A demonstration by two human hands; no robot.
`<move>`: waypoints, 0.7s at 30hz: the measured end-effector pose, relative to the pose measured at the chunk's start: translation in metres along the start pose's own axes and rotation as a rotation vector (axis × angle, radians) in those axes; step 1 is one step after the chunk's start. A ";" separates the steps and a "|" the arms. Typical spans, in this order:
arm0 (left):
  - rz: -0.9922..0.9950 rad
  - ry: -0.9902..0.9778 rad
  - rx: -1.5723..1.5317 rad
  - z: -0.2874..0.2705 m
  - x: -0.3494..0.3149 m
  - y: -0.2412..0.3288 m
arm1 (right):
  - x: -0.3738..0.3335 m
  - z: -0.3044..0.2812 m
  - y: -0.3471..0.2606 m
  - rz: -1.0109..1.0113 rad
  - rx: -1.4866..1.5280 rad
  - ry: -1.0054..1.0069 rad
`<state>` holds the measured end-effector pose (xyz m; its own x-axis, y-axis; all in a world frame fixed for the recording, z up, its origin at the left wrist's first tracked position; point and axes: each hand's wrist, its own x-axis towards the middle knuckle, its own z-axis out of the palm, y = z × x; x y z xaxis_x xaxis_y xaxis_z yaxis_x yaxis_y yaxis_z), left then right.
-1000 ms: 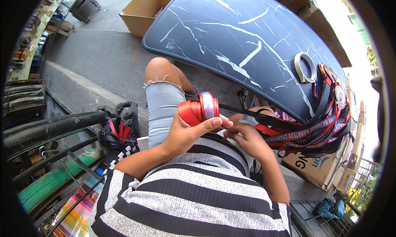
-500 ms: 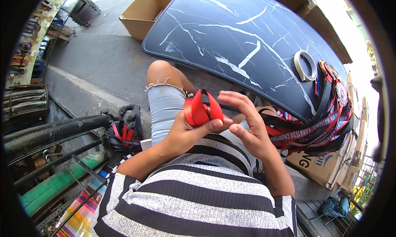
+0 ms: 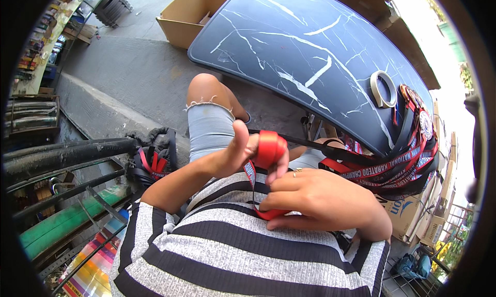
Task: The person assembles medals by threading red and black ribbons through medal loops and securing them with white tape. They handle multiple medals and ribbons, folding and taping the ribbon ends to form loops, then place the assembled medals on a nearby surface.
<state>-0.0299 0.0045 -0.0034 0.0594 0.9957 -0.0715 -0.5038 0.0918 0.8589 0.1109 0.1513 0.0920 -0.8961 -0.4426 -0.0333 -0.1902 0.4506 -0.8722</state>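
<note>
Dropped since half a second ago from beside the red ribbon roll to six o'clock of it, right hand pinching the loose tail, left hand fingers clamped on the roll above the lap.

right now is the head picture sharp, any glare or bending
Head view: hands and red ribbon roll are sharp in daylight; the sky at the right rim is blown out white; the dark marble-pattern tabletop bows with fisheye distortion; black vignette rings the frame.
</note>
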 end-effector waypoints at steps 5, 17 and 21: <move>-0.010 -0.313 0.080 0.004 -0.002 0.003 | 0.004 -0.026 0.007 0.114 -0.182 0.110; -0.200 -0.404 -0.051 0.006 -0.001 0.017 | -0.013 -0.014 0.025 0.041 0.156 0.387; -0.207 -0.461 0.030 0.005 0.003 0.018 | -0.025 -0.024 0.027 0.034 0.107 0.331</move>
<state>-0.0346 0.0094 0.0141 0.5334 0.8457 -0.0163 -0.4165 0.2794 0.8652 0.1181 0.1929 0.0809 -0.9859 -0.1457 0.0817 -0.1308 0.3688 -0.9203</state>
